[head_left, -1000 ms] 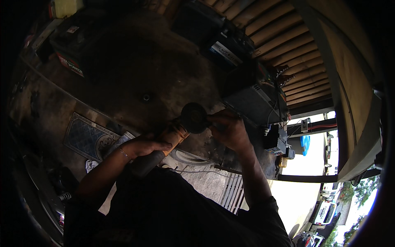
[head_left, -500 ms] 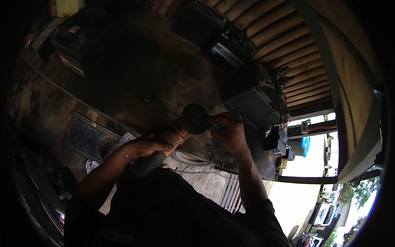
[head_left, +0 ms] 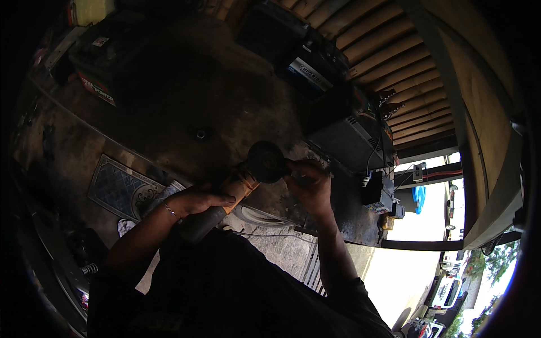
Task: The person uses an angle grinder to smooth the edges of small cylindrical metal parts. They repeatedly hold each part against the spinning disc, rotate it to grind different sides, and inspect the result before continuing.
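Note:
An angle grinder (head_left: pixel 241 189) with an orange body and a dark grey rear end lies slanted in front of me, its head pointing away and to the right. My left hand (head_left: pixel 198 201) is closed around the body, thumb along the top. At the head sits a round dark disc (head_left: pixel 265 163), its flat face turned up toward me. The fingers of my right hand (head_left: pixel 311 188) are bent and pinch the right edge of this disc. Shadow hides the exact fingertip contact.
A dark, stained workbench (head_left: pixel 236 107) carries a small metal ring (head_left: pixel 200 134). Several batteries stand around it, among them a black one (head_left: pixel 310 73) at the back and another (head_left: pixel 96 73) at far left. A large dark box-shaped unit (head_left: pixel 352 138) is at right. A patterned panel (head_left: pixel 121 186) lies lower left.
My right hand and forearm have shifted slightly left, with the fingers still at the disc's edge. The grinder and my left hand stay nearly in place.

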{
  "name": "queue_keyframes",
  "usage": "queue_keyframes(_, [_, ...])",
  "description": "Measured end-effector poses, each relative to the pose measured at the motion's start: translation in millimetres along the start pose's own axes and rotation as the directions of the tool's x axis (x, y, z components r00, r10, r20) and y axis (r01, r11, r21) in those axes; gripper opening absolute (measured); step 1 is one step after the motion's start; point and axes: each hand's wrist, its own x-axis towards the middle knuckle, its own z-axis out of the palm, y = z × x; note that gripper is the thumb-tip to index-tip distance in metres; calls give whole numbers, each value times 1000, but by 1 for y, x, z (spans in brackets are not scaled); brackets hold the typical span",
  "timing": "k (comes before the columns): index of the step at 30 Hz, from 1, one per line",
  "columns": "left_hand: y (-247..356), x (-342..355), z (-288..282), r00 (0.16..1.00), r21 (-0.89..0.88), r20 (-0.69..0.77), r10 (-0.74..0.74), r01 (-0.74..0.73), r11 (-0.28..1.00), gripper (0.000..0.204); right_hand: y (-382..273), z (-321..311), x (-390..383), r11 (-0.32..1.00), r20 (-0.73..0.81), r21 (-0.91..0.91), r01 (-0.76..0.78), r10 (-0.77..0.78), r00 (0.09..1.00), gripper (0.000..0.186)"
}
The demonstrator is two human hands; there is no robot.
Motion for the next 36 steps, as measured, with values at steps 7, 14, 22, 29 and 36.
queue_keyframes(7, [-3,1,-1,1000,-17,-7,-29,29,999,52,8,8,-11,997,-64,55,-53,56,996,36])
queue_keyframes(14, [-1,0,0,999,-25,-19,-48,47,999,52,5,3,-13,1000,-55,-2,-28,28,998,36])
queue_keyframes(22, [0,-1,1,999,-2,-35,-32,32,999,52,-8,-14,4,998,91,-46,33,-28,995,37])
queue_keyframes(29, [3,-2,4,998,-10,-47,-32,32,999,53,-13,-21,19,985,164,-115,125,-105,981,33])
queue_keyframes(36, [1,-1,4,998,-11,-54,21,-22,1000,48,-16,-26,29,987,257,-127,99,-64,964,34])
